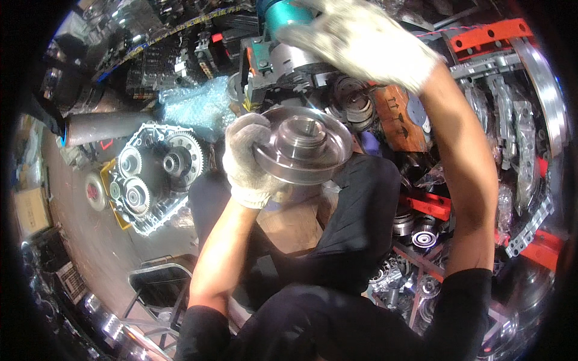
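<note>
My left hand (pixel 248 159), in a pale knit work glove, grips the left rim of a shiny round metal drum (pixel 303 150) with a stepped hub at its centre. The drum is held above my lap, its hub side facing up. My right hand (pixel 367 45), gloved the same way, is stretched out at the top, somewhat blurred, with its fingers extended and apart. It is over a teal motor-like machine (pixel 286 18) with a silver cylindrical part (pixel 294 58); whether it touches the machine I cannot tell.
A gear housing with several gears (pixel 159 174) lies to the left, beside bubble wrap (pixel 195 105). An orange-brown box (pixel 400 117) sits right of the drum. Red metal rails (pixel 490 36) and loose metal parts crowd the right. A metal-framed stool (pixel 156 280) stands lower left.
</note>
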A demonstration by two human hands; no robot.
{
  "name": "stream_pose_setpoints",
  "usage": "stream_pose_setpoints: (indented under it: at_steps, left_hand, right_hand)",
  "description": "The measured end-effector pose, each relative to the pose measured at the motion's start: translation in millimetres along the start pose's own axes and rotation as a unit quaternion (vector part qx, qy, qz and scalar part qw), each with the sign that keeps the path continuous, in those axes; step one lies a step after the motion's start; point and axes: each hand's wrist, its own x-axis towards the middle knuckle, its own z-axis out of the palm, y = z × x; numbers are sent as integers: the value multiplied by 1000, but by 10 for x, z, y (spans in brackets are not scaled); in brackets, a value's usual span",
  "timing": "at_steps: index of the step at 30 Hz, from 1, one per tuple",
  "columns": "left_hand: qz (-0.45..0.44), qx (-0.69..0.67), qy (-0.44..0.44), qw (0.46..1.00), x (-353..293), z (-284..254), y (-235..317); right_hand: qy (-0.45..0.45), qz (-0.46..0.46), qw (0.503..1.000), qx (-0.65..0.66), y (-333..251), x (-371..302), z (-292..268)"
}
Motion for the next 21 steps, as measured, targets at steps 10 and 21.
stream_pose_setpoints:
  at_steps: [10,21]
  left_hand:
    - [7,46,-11,999,24,-5,2]
    - [-36,0,50,998,7,115,-28]
  right_hand:
    - [-26,198,965,172,144,87,-296]
    - [155,65,963,-211,372,-65,39]
